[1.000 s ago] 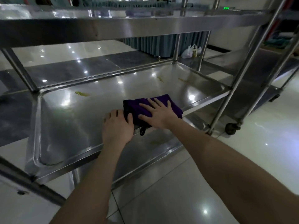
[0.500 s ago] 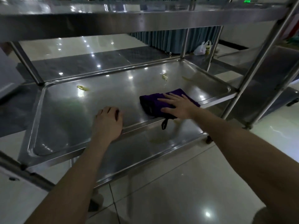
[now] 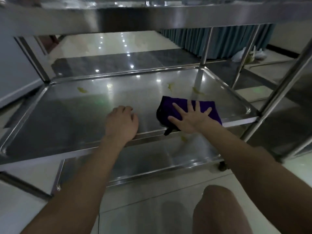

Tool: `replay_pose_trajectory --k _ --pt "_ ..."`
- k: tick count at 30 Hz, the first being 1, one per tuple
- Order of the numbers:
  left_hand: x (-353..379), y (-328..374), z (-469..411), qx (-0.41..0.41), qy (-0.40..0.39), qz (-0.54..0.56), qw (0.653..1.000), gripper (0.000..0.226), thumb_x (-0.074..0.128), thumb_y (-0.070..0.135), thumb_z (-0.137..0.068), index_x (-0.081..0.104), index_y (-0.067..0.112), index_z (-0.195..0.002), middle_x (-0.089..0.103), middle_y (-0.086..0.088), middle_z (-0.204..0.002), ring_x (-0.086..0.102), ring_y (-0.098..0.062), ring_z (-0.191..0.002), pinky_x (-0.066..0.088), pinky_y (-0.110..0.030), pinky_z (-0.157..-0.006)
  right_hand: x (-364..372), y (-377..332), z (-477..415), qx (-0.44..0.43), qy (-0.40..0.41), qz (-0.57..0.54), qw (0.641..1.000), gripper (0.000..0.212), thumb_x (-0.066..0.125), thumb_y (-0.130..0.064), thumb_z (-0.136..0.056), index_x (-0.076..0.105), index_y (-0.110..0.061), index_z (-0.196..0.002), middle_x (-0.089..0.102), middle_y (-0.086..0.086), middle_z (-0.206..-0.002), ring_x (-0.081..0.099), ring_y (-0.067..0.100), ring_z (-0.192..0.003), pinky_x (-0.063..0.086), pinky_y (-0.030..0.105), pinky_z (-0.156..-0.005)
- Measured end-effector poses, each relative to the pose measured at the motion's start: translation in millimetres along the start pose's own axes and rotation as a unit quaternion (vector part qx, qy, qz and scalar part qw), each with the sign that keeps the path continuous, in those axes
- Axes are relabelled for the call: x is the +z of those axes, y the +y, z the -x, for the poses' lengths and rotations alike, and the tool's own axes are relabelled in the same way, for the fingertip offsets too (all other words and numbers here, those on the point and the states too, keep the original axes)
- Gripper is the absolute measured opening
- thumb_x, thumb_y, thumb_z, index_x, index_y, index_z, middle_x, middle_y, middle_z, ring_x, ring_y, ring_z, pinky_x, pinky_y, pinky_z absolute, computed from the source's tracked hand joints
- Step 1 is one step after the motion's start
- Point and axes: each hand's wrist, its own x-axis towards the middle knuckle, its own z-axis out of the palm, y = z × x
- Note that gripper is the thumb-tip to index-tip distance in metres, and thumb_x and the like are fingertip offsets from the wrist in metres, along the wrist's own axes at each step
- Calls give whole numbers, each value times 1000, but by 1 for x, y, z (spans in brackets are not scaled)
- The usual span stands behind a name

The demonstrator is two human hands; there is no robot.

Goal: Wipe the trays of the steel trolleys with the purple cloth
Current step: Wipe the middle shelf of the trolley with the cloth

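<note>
So the purple cloth (image 3: 180, 103) is lying on the middle tray (image 3: 67, 119) of the steel trolley, over at the right end and close to the front rim, with its little dark loop (image 3: 168, 132) hanging over that rim. The right hand (image 3: 192, 119) is pressing flat on top of it, fingers spread wide and straight, not gripping anything, just pushing down. The left hand (image 3: 121, 122) is resting on the same front rim a bit to the left, apart from the cloth, fingers loosely bent with the tips on the tray floor and holding nothing.

Three yellowish smears (image 3: 81, 90) (image 3: 170, 86) (image 3: 197, 91) are sitting toward the back of the tray, the rightmost one just behind the cloth. Another yellow speck (image 3: 184, 139) is showing on the bottom tray (image 3: 152, 157) below. The top tray (image 3: 152, 16) is hanging overhead, a bare knee (image 3: 217, 208) is poking in at the bottom, and a teal pleated skirt (image 3: 228, 39) with white plastic bags (image 3: 239, 55) beside it is sitting way in the back
</note>
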Motion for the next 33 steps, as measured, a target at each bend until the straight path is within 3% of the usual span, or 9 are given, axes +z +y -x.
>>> replay_pose_trajectory --k 4,8,13,18,20,24,26,29,33 --pt "16 12 0 -20 0 -18 1000 36 47 42 -108 69 16 -123 65 -15 -128 59 -40 -117 49 -49 -100 -4 -6 -25 -50 3 -30 998 104 1 -104 -71 -16 -59 -163 -22 10 -179 -25 48 -161 -18 86 -113" --pt "16 9 0 -14 -9 -51 999 36 48 44 -107 65 18 -125 65 -15 -129 60 -41 -116 50 -50 -102 -9 -40 -57 -101 48 -37 993 92 10 -97 -87 -3 -55 -168 -13 12 -181 -20 47 -163 -20 84 -114" --pt "14 8 -1 -31 -18 -42 998 50 36 52 -103 66 21 -127 64 -15 -134 60 -41 -120 50 -51 -104 -14 -59 -80 -147 63 -60 985 89 13 -93 -90 5 -54 -169 -5 2 -183 -13 41 -166 -20 80 -118" --pt "13 10 -4 -36 -19 -31 999 36 53 44 -105 67 19 -127 63 -16 -135 58 -44 -121 48 -52 -106 -20 -2 -92 -219 43 -73 972 75 20 -83 -99 13 -56 -168 -1 -12 -182 -9 21 -168 -17 69 -126" --pt "13 11 -2 -38 -15 -30 999 34 55 42 -105 68 18 -126 64 -18 -134 58 -45 -122 47 -52 -107 -23 48 -97 -193 38 -75 978 72 23 -82 -101 14 -57 -167 1 -15 -181 -6 17 -168 -14 66 -128" --pt "13 17 -1 -42 -8 -31 999 52 39 52 -98 69 17 -123 65 -18 -132 59 -45 -119 48 -51 -105 -22 151 -99 -4 62 -85 994 83 20 -88 -91 12 -57 -167 2 -12 -182 -5 22 -168 -13 70 -126" --pt "14 19 -1 -36 -4 -40 999 54 37 52 -96 69 16 -121 65 -19 -131 60 -45 -116 48 -51 -102 -23 161 -102 64 54 -87 993 91 16 -90 -86 10 -52 -169 -1 -4 -183 -9 30 -167 -17 75 -123" --pt "18 20 -4 -35 0 -60 998 39 46 45 -105 68 17 -121 63 -18 -132 59 -44 -117 48 -51 -102 -29 106 -109 99 44 -87 990 89 18 -87 -93 3 -47 -171 -9 7 -182 -15 43 -165 -18 84 -116" --pt "21 15 -9 -40 0 -52 998 34 50 40 -106 66 18 -126 62 -17 -135 57 -42 -122 46 -50 -104 -30 -28 -98 -60 35 -62 996 81 25 -80 -101 6 -46 -172 -12 4 -182 -16 41 -165 -17 82 -117"
